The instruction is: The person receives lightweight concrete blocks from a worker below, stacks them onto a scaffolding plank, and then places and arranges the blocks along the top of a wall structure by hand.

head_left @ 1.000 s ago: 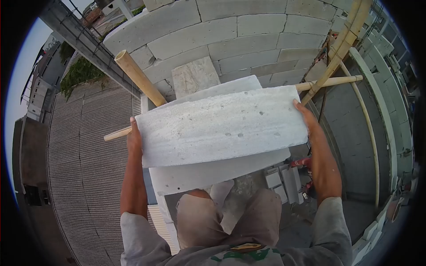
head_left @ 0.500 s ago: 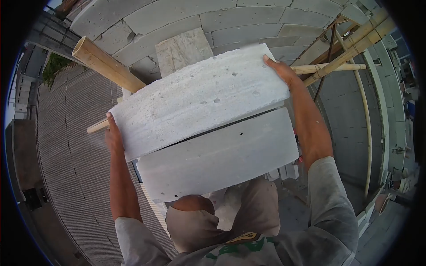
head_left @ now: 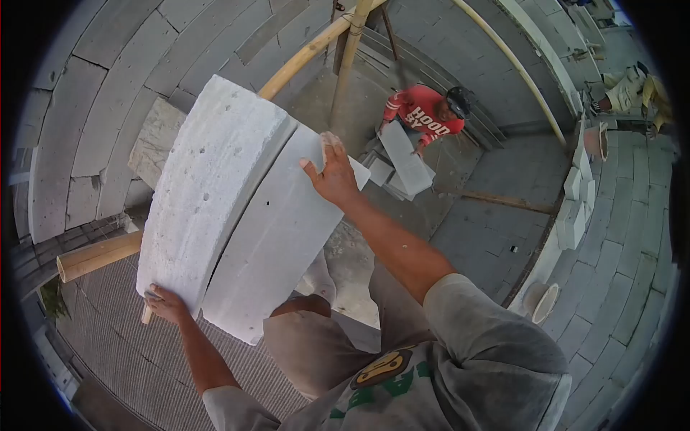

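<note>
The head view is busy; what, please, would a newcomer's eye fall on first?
Probably the rough block left of centre, with the left hand at its lower end, and the smoother block beside it, under the right hand. Then comes a co-worker in red, right of top centre, hands on another block.

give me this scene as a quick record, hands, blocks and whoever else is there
left hand: on the pitted concrete block's lower-left end
right hand: over the smooth concrete block's upper-right end
blocks: side by side, thin gap between
co-worker: on the floor below, red top, hands at another concrete block
bamboo pole: juts out beside the pitted block
</note>
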A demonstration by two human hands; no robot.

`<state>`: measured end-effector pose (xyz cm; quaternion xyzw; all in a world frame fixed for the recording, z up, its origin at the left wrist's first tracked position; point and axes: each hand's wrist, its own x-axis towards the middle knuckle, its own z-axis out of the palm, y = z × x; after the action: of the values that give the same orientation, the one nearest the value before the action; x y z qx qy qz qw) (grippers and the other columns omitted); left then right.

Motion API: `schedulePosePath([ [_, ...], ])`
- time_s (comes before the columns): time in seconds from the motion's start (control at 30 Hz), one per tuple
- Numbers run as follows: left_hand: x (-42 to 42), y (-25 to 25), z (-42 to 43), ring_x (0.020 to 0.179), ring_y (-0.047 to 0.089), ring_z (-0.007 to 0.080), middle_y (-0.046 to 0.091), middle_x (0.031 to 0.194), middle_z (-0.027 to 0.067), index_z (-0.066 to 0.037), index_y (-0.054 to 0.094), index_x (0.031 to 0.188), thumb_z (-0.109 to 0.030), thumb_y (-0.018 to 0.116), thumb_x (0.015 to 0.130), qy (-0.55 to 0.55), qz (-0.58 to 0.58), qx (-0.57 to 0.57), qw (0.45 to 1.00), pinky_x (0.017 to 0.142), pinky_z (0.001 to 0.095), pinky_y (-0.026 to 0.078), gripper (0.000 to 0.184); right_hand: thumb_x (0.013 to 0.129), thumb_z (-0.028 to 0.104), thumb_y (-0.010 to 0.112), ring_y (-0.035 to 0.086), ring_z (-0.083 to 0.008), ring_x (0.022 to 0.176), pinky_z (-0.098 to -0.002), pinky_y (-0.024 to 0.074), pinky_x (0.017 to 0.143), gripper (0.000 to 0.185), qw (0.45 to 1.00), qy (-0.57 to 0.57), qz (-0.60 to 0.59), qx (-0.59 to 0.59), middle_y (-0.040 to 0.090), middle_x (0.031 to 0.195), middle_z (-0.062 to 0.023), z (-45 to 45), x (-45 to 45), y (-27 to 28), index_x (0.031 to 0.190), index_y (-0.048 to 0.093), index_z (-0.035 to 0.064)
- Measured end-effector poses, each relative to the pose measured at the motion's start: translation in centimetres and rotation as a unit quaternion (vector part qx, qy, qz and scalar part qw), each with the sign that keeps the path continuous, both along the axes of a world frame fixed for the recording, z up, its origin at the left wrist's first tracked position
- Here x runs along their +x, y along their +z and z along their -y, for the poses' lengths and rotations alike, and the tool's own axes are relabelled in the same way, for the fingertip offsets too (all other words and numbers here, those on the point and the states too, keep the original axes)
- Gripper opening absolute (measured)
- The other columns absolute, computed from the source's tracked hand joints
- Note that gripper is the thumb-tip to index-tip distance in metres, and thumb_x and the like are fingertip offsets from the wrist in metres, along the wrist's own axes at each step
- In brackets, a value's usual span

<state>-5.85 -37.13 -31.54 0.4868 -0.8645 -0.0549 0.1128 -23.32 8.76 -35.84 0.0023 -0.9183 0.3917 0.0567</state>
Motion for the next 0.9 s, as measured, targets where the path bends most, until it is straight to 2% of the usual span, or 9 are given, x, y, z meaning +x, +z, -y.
schedulePosePath([
  [0.07, 0.8, -1.2, -0.4, 0.131, 0.029, 0.0396, 0.03, 0.141, 0.0285, 0.012, 0.032, 0.135, -0.061, 0.029, 0.091, -0.017, 0.024, 0.019, 0.999, 0.11, 0.0451, 0.023, 0.084, 0.087, 0.044, 0.056, 0.03, -0.0442, 0.13, -0.0488, 0.0249, 0.108, 0.072, 0.995, 0.007, 0.077, 0.068, 0.033, 0.137, -0.031, -3.1, 5.6, 2.1, 0.134, 0.035, -0.0068],
  [0.17, 0.7, 0.6, -5.6, 0.135, 0.023, 0.039, 0.024, 0.143, 0.0298, 0.013, 0.028, 0.136, -0.06, 0.03, 0.092, -0.024, 0.03, 0.155, 0.987, 0.112, 0.0444, 0.019, 0.085, 0.084, 0.04, 0.06, 0.031, -0.0439, 0.13, -0.048, 0.0264, 0.107, 0.074, 0.969, -0.014, 0.231, 0.085, 0.031, 0.138, -0.0306, -8.5, 13.2, 5.6, 0.136, 0.033, -0.0045],
  [0.23, -0.6, 4.7, -12.1, 0.134, 0.024, 0.0396, 0.023, 0.143, 0.0294, 0.009, 0.028, 0.137, -0.06, 0.03, 0.092, -0.078, 0.061, 0.237, 0.966, 0.111, 0.0443, 0.021, 0.083, 0.082, 0.037, 0.064, 0.031, -0.0425, 0.13, -0.0473, 0.0279, 0.107, 0.076, 0.94, -0.048, 0.323, 0.095, 0.03, 0.139, -0.0299, -12.3, 17.8, 8.3, 0.137, 0.031, -0.0037],
  [0.33, -1.0, 6.6, -18.9, 0.129, 0.031, 0.0406, 0.034, 0.137, 0.03, 0.009, 0.034, 0.134, -0.05, 0.04, 0.093, -0.189, 0.104, 0.229, 0.949, 0.109, 0.0452, 0.025, 0.073, 0.078, 0.033, 0.068, 0.03, -0.0393, 0.132, -0.0464, 0.0275, 0.107, 0.083, 0.902, -0.067, 0.384, 0.183, 0.026, 0.142, -0.0272, -16.9, 20.9, 13.4, 0.14, 0.025, -0.0008],
  [0.47, -2.7, 9.2, -28.1, 0.128, 0.033, 0.0407, 0.036, 0.136, 0.029, 0.009, 0.035, 0.133, -0.039, 0.043, 0.095, -0.287, 0.101, 0.377, 0.875, 0.106, 0.0443, 0.028, 0.062, 0.075, 0.033, 0.072, 0.023, -0.0359, 0.136, -0.0459, 0.0236, 0.11, 0.094, 0.876, -0.019, 0.408, 0.256, 0.021, 0.146, -0.0219, -19.5, 20.4, 16.4, 0.145, 0.015, 0.0072],
  [0.57, -2.0, 8.7, -32.0, 0.127, 0.037, 0.0354, 0.04, 0.135, 0.0252, 0.007, 0.036, 0.133, -0.038, 0.045, 0.095, -0.294, 0.105, 0.48, 0.82, 0.105, 0.04, 0.03, 0.06, 0.075, 0.036, 0.072, 0.018, -0.0354, 0.138, -0.0473, 0.0196, 0.111, 0.098, 0.874, 0.014, 0.382, 0.3, 0.018, 0.148, -0.0189, -21.2, 17.4, 13.3, 0.147, 0.01, 0.0128],
  [0.73, 1.8, 7.3, -33.6, 0.117, 0.046, 0.0253, 0.05, 0.125, 0.0171, 0.005, 0.043, 0.13, -0.035, 0.048, 0.096, -0.199, 0.101, 0.566, 0.794, 0.1, 0.033, 0.035, 0.053, 0.072, 0.038, 0.074, 0.011, -0.0339, 0.14, -0.0536, 0.014, 0.11, 0.104, 0.874, 0.08, 0.339, 0.338, 0.01, 0.151, -0.0171, -22.5, 12.3, 4.4, 0.148, 0.006, 0.0165],
  [0.8, 3.4, 6.1, -33.1, 0.11, 0.051, 0.0223, 0.054, 0.118, 0.0149, 0.006, 0.046, 0.128, -0.034, 0.047, 0.096, -0.173, 0.094, 0.576, 0.794, 0.096, 0.0319, 0.039, 0.05, 0.076, 0.035, 0.07, 0.011, -0.0336, 0.141, -0.0546, 0.0134, 0.11, 0.099, 0.866, 0.082, 0.344, 0.353, 0.009, 0.152, -0.0173, -22.7, 11.1, 0.8, 0.148, 0.005, 0.0176],
  [0.9, 4.3, 4.8, -31.7, 0.11, 0.053, 0.0245, 0.052, 0.124, 0.0167, 0.0, 0.043, 0.132, -0.041, 0.044, 0.096, -0.141, 0.113, 0.568, 0.803, 0.093, 0.0343, 0.039, 0.055, 0.08, 0.026, 0.064, 0.013, -0.0338, 0.14, -0.0551, 0.0131, 0.11, 0.087, 0.859, 0.092, 0.289, 0.412, 0.015, 0.15, -0.0186, -23.0, 10.5, -5.4, 0.147, 0.009, 0.0171],
])
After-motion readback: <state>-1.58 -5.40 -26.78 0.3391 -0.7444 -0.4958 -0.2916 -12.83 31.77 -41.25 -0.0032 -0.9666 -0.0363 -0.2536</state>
